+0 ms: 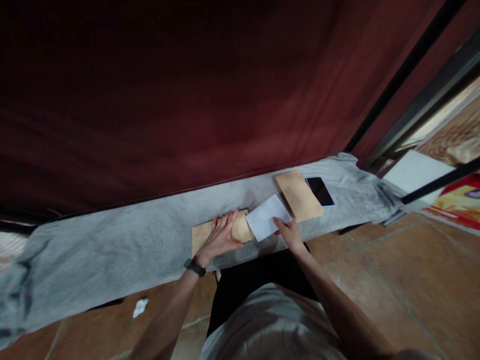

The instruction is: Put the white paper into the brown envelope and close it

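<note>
My left hand [221, 237], with a dark watch on the wrist, lies on a brown paper envelope [200, 236] with its fingers spread. The envelope's right end bulges up beside the fingers. My right hand [288, 233] pinches the lower right edge of a white sheet of paper [266, 218], thumb on top. The sheet's left edge meets the envelope's right end; whether it is inside cannot be made out. A stack of brown envelopes [300, 196] lies just to the right of the sheet, with a dark-screened phone [321, 191] beside it.
A grey cloth [112, 240] covers the long narrow bench. Behind it hangs a dark red curtain [210, 125]. Black metal poles [401, 82] and a red and yellow printed box [459, 200] stand at the right. A crumpled white tissue [140, 307] lies on the tiled floor.
</note>
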Action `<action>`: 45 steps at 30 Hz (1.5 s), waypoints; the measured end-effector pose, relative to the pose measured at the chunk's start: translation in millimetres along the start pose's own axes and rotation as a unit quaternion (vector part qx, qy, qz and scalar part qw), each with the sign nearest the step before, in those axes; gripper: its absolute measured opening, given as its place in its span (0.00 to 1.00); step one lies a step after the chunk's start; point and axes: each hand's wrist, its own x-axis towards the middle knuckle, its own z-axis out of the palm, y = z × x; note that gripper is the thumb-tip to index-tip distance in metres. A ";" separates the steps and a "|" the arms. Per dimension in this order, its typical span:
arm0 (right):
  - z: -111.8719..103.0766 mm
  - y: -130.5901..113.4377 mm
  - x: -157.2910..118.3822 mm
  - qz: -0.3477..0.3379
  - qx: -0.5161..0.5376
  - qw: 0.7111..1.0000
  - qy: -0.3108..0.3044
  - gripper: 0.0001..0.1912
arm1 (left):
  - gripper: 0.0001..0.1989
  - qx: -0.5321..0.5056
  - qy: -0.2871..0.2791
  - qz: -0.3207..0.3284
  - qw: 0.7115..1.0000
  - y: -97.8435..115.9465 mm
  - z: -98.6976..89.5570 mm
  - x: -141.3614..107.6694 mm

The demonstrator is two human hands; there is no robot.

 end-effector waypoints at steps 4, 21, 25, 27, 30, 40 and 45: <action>-4.6 -9.5 7.1 -0.051 -0.081 0.995 -0.017 0.13 | 0.64 0.012 -0.010 -0.002 1.000 4.7 2.7 -0.7; -1.3 5.4 20.7 0.022 0.009 1.000 -0.017 0.11 | 0.61 -0.002 -0.007 0.003 1.000 18.3 13.6 1.5; -1.1 6.8 24.1 0.058 0.071 0.996 -0.001 0.11 | 0.63 0.015 -0.014 0.009 1.000 17.3 16.7 2.2; -2.5 6.0 25.2 0.069 0.095 0.993 0.012 0.12 | 0.64 0.021 -0.017 0.009 1.000 16.8 18.6 2.7; -2.9 6.6 26.2 0.078 0.097 0.992 0.028 0.12 | 0.65 0.009 -0.018 0.004 1.000 15.8 20.5 4.4; 6.2 23.9 12.2 0.057 0.075 0.993 0.076 0.12 | 0.66 -0.050 -0.040 -0.005 0.998 14.9 16.1 10.2; 4.5 34.6 5.1 0.024 0.064 0.995 0.072 0.19 | 0.66 -0.051 -0.048 -0.011 0.997 15.9 15.1 9.3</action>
